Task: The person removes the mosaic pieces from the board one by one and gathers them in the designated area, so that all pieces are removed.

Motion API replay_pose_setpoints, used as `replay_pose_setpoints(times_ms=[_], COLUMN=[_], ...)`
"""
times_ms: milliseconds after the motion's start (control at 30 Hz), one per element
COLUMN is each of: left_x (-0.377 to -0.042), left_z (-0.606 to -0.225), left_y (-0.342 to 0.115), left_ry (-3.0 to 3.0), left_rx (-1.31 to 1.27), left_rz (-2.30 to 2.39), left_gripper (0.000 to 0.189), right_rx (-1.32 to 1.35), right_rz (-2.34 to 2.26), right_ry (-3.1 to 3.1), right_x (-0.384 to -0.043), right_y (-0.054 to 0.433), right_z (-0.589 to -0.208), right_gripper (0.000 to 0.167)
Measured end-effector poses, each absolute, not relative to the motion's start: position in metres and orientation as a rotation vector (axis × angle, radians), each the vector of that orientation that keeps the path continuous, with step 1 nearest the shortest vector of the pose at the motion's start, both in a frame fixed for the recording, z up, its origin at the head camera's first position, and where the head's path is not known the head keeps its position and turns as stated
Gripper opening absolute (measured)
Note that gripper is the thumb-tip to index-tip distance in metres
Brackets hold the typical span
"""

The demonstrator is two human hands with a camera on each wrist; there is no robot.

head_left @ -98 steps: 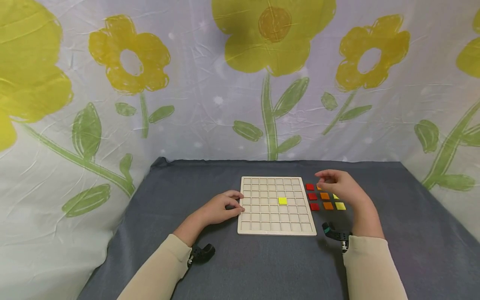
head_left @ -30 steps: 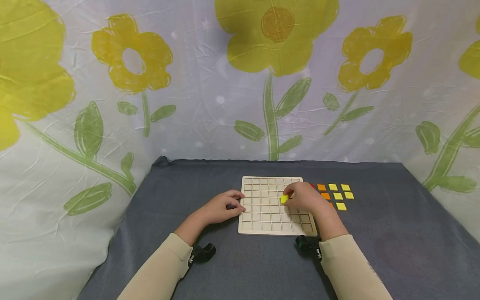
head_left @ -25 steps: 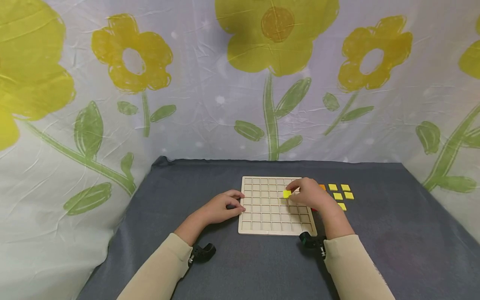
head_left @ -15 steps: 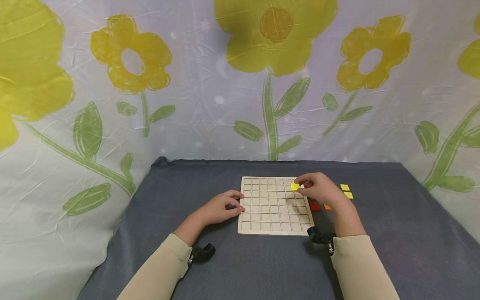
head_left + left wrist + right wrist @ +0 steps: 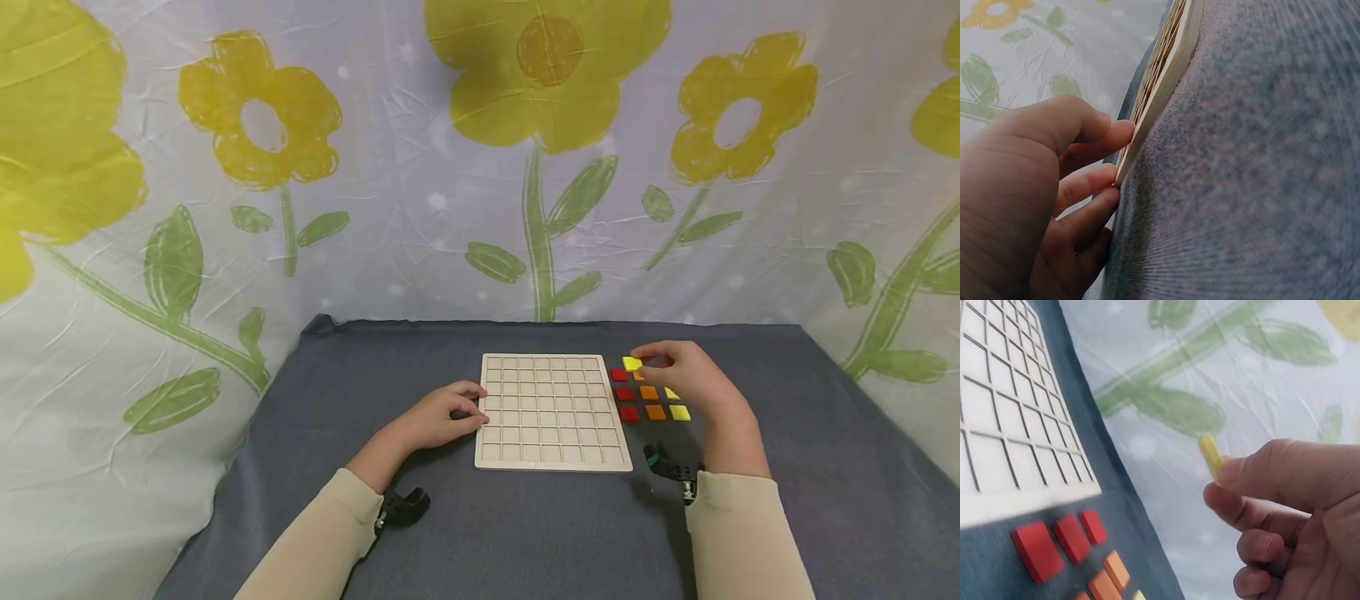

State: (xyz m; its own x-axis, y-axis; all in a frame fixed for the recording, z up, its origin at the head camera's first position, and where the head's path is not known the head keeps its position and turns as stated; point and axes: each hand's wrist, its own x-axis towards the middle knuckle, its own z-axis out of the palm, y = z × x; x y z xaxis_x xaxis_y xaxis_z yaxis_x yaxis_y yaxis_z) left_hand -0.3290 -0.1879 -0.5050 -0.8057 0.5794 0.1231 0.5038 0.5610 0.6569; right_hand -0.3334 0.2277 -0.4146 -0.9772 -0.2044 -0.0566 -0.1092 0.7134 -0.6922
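Observation:
A pale wooden grid board [image 5: 553,465] lies flat on the cloth, its cells bare. At its left edge, my left hand [image 5: 442,417] touches the rim with its fingertips; the left wrist view shows the fingers [image 5: 1088,181] resting along the board's side [image 5: 1175,69]. To the right of the board, my right hand [image 5: 690,375] pinches a yellow square tile [image 5: 632,364] between thumb and finger. The right wrist view has this tile [image 5: 1211,456] raised edge-on, above the loose tiles. That hand hides part of the tile rows.
Red tiles [image 5: 625,393] stand in a column next to the board's right edge. Beyond them are orange tiles [image 5: 656,412] and yellow tiles [image 5: 679,412]. Dark grey cloth [image 5: 525,533] covers the table, with a flower-printed curtain [image 5: 390,208] behind.
My right hand took the yellow tile off the board and carried it right and away, over the loose tiles. My left hand has stayed at the board's left edge.

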Motion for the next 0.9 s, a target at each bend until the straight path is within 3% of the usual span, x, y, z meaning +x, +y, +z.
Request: replay_pose_setpoints(times_ms=[900], left_x=[-0.329], left_z=[-0.504], left_y=[-0.187], left_ry=[2.689], left_rx=[0.908], left_rz=[1.057], left_gripper=[0.014], right_rx=[-0.009], right_rz=[-1.054], right_ry=[2.712], right_x=[-0.319], right_y=[0.32], right_z=[-0.451], right_gripper=[0.048])
